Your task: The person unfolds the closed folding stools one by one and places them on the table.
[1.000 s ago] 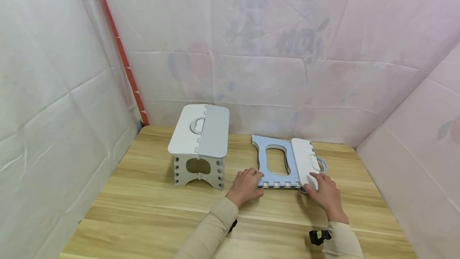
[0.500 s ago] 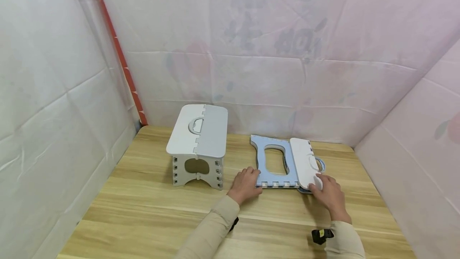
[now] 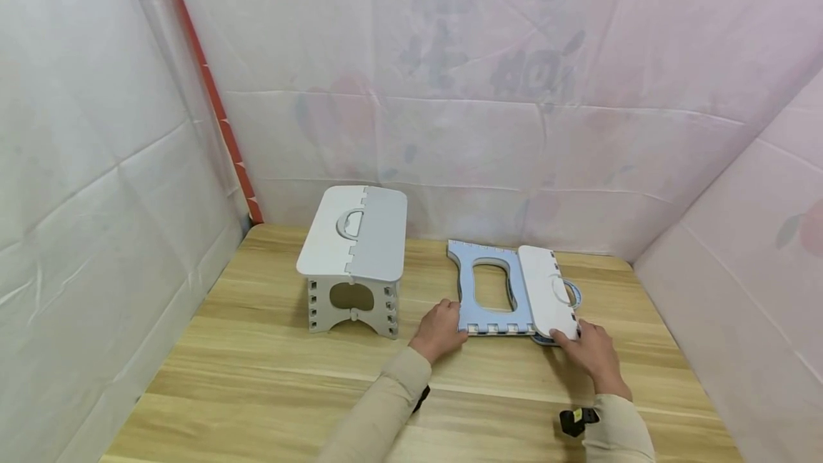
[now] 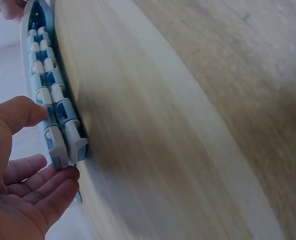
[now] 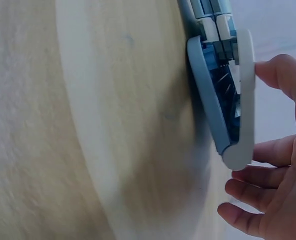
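Pinching the folded stool (image 3: 524,295) by its near corners, my left grip (image 3: 440,331) holds left, my right grip (image 3: 591,353) right.

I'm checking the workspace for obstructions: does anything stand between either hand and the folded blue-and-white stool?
Nothing visible does: the left hand touches the folded stool, and the right hand touches its white panel. The standing stool is off to the left, not between them.
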`<state>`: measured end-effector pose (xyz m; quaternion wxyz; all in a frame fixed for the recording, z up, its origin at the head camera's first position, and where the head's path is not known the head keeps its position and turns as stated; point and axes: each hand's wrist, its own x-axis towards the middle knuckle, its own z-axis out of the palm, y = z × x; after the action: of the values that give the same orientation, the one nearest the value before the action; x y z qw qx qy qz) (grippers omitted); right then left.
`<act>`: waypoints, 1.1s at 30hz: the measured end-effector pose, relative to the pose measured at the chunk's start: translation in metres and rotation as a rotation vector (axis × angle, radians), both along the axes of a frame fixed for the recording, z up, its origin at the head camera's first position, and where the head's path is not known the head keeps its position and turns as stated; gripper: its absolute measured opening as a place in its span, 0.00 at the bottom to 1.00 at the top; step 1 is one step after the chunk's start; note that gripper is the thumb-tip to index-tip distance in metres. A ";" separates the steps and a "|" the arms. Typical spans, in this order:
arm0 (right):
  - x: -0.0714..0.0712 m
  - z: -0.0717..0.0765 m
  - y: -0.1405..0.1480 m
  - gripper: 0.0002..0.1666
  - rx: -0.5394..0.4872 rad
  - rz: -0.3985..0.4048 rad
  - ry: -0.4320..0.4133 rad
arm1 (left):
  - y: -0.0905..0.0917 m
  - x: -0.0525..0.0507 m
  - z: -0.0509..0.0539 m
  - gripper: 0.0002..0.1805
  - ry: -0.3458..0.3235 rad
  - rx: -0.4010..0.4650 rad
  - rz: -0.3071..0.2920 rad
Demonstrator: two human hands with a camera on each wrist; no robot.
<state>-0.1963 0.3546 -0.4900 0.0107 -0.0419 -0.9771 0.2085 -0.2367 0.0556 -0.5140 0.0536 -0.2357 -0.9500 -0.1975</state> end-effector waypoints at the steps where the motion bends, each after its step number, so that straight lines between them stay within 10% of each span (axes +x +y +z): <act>1: -0.001 -0.001 0.000 0.40 -0.021 -0.001 0.000 | 0.000 -0.001 -0.001 0.24 0.001 0.001 0.000; 26: -0.002 -0.007 -0.011 0.43 -0.191 -0.092 -0.073 | 0.002 -0.006 -0.008 0.18 -0.021 0.024 0.003; 33: 0.002 -0.007 -0.009 0.34 -0.344 -0.252 -0.011 | 0.004 -0.006 -0.008 0.17 -0.040 0.062 0.009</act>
<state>-0.1945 0.3453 -0.4967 0.0241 -0.1660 -0.9142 0.3688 -0.2428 0.0592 -0.5216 0.0431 -0.2256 -0.9453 -0.2314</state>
